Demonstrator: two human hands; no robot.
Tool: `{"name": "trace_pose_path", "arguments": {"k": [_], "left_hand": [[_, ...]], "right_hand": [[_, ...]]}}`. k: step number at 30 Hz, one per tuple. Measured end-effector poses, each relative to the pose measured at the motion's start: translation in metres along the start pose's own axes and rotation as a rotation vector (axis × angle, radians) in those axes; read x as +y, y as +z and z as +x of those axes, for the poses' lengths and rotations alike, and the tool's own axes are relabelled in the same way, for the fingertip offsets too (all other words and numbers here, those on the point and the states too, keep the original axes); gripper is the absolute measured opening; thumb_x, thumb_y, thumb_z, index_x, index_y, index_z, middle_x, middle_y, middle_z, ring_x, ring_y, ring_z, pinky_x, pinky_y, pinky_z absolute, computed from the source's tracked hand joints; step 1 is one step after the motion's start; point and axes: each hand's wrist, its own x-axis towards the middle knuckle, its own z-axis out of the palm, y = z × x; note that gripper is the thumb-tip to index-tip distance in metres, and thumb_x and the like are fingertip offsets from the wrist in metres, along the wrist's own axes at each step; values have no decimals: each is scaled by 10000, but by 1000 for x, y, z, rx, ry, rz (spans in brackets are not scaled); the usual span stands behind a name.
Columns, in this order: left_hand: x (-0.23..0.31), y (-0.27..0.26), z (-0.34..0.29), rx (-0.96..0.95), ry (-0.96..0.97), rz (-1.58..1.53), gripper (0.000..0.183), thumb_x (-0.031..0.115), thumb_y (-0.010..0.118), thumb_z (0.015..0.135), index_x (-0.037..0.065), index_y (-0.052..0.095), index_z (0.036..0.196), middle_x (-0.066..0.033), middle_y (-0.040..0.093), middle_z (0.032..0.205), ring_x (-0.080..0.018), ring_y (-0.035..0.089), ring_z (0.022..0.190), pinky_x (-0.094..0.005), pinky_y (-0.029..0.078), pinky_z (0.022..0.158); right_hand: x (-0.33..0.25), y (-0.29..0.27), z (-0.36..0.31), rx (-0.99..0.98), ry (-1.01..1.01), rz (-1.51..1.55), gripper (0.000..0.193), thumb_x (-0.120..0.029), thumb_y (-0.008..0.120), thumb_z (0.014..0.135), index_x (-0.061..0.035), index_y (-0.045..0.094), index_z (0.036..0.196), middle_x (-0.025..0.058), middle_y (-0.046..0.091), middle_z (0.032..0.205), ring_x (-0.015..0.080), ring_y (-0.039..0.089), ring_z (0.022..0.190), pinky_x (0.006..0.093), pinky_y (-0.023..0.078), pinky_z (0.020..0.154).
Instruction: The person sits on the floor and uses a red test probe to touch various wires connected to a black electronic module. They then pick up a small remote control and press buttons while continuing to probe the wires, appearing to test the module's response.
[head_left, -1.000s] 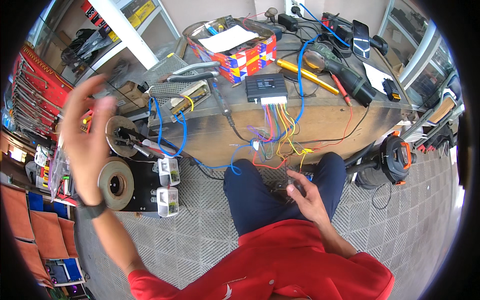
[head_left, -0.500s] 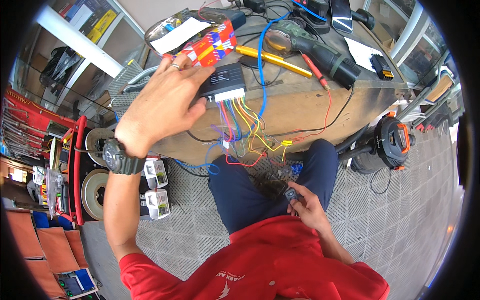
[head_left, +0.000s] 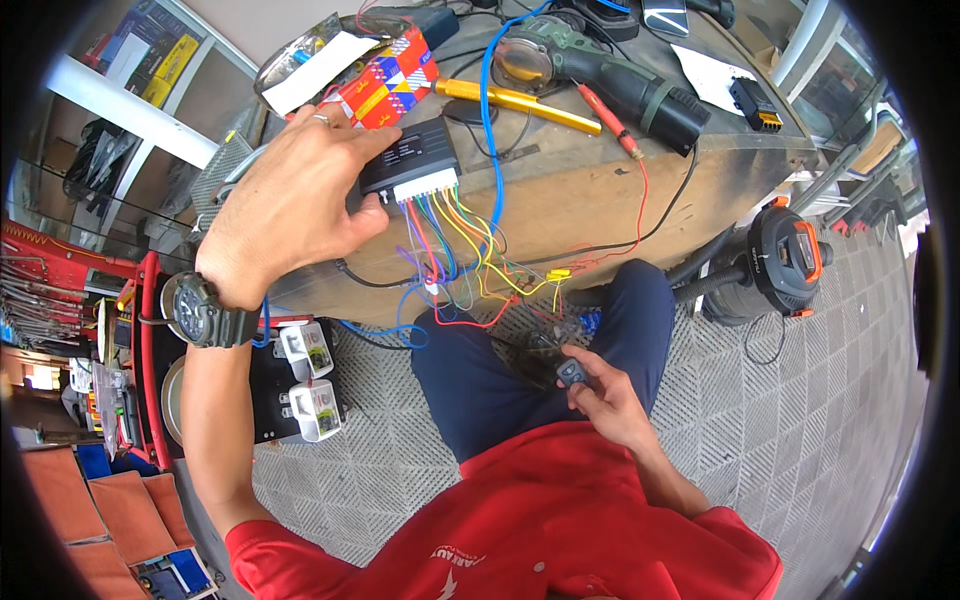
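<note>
My left hand (head_left: 290, 195) reaches over the left end of a black control module (head_left: 415, 155) at the table's front edge. Its index finger lies along the module's top and its thumb is at the front left corner, so the hand grips the case. Colourful wires (head_left: 470, 235) run from a white connector (head_left: 426, 187) on the module's front and hang down over the edge. Low over my lap, my right hand (head_left: 610, 400) holds a small dark grey remote key fob (head_left: 571, 374), the thumb against it.
Behind the module stand a red patterned box (head_left: 385, 85) and a plastic-wrapped bundle. A yellow metal tube (head_left: 520, 107), a red test probe (head_left: 608, 118) and a green angle grinder (head_left: 610, 85) lie to the right. A vacuum cleaner (head_left: 760, 265) stands on the floor at right.
The view has shifted, so the table and module sit further left in the picture. Both hands keep their holds; the right hand with the key fob appears slightly higher and further left.
</note>
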Motion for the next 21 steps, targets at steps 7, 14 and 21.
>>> {"name": "trace_pose_path", "arguments": {"k": [7,14,21], "left_hand": [[3,1,4,5,-35,31,575,131,762,727,-33,761,1278,-278,733,989,-438,701,1089,-518,540,1099],[6,2,2,-62,-119,23,611,144,757,761,7,728,1355,-305,745,1183,-462,652,1273,-528,445,1259],[5,8,4,73,-34,31,555,138,768,724,-9,756,1259,-255,707,989,-446,679,1057,-522,528,1077]], "right_hand": [[0,3,3,-20,-26,-63,603,108,569,1006,-29,551,1592,77,745,1056,110,664,792,268,535,703],[-2,5,8,-34,-11,-71,600,102,574,1009,-36,555,1593,77,746,1056,119,667,786,275,538,701],[0,5,10,-37,-29,-62,600,101,573,1009,-40,558,1592,72,739,1034,123,665,776,288,548,707]]}}
